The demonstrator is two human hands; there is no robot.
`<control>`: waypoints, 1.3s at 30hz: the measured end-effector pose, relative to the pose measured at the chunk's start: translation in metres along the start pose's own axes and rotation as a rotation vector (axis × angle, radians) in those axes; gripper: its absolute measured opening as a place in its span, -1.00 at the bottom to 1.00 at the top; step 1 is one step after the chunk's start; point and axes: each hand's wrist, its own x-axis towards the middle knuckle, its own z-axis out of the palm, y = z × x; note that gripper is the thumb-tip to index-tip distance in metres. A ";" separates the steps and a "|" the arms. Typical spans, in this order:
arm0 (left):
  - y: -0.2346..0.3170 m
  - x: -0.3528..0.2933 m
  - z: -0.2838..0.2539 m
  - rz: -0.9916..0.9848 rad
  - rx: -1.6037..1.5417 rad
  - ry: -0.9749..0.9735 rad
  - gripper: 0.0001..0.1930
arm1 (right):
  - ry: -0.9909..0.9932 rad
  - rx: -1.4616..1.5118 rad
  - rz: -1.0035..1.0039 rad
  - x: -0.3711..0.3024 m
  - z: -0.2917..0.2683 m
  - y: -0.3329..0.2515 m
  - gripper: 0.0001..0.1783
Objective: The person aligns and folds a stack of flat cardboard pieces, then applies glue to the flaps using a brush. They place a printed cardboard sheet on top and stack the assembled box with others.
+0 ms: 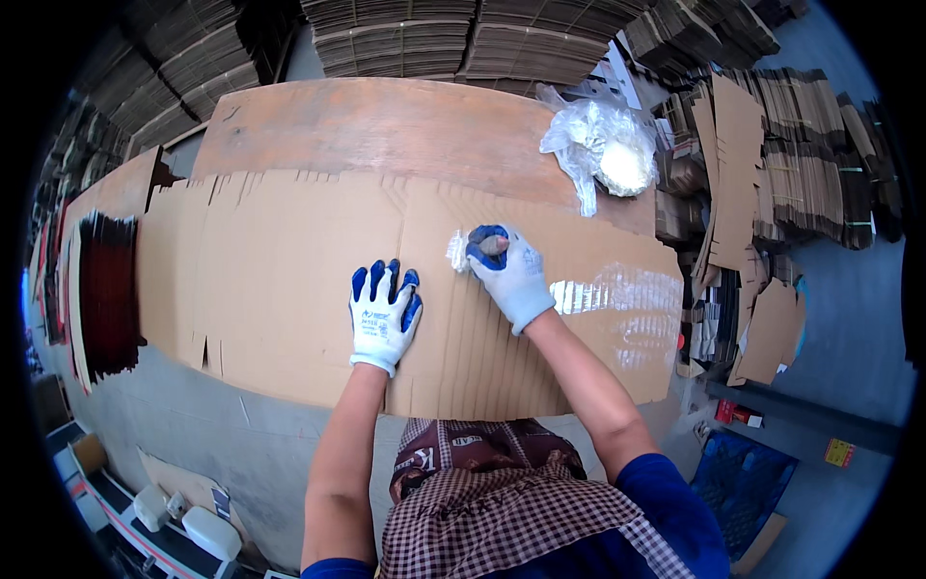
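A long sheet of corrugated cardboard lies across the table in front of me. My left hand, in a white glove with blue fingertips, rests flat on it with the fingers spread. To its right, my right hand, gloved alike, is closed with curled fingers over the sheet. A greyish-brown piece shows within the curl of its fingers, its kind unclear. Touching or just beside those fingers is a small white crumpled dab. Shiny white streaks run over the ridged right part of the sheet.
A clear plastic bag with a white lump lies at the wooden table's far right. Tied cardboard stacks stand behind, with more stacks to the right. A dark red-edged stack is at the left. A blue crate sits lower right.
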 end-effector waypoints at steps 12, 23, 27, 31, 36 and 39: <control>0.000 -0.004 0.001 -0.005 -0.007 0.019 -0.65 | -0.053 -0.028 -0.010 -0.050 0.011 0.000 -0.66; -0.001 -0.003 0.003 -0.010 -0.014 0.038 -0.67 | -0.166 -0.062 -0.041 -0.101 0.012 -0.001 -0.61; -0.001 -0.005 0.001 -0.006 -0.004 0.036 -0.66 | -0.169 0.011 -0.013 -0.118 0.006 -0.008 -0.54; 0.000 -0.004 0.004 0.003 -0.007 0.053 -0.64 | -0.216 -0.122 -0.052 -0.134 0.018 0.002 -0.51; -0.001 -0.006 0.002 0.001 -0.014 0.050 -0.64 | -0.205 -0.010 -0.089 -0.149 0.019 -0.003 -0.53; 0.000 -0.004 0.003 0.012 -0.014 0.053 -0.64 | -0.189 -0.047 -0.091 -0.158 0.023 0.012 -0.54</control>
